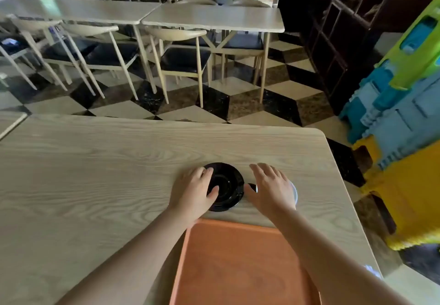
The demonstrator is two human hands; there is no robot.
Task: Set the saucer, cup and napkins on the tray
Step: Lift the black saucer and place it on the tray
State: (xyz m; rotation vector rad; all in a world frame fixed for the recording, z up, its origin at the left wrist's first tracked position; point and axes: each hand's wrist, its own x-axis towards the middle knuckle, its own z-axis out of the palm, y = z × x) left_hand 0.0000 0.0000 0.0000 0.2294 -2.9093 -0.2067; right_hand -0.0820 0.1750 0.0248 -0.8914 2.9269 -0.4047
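A black saucer (228, 187) lies flat on the wooden table (119, 162), just beyond the orange tray (238, 264). My left hand (192, 193) rests on the saucer's left rim, fingers extended and thumb lying on its top. My right hand (271, 188) hovers, fingers spread, over a cup (294, 193) right of the saucer. Only the cup's white edge and a small dark part show past the hand. The tray carries nothing. No napkins are in view.
The table's right edge and rounded far corner are close to the cup. Stacked blue, green and yellow plastic blocks (404, 138) stand on the floor to the right. Other tables and chairs (181, 50) fill the room beyond.
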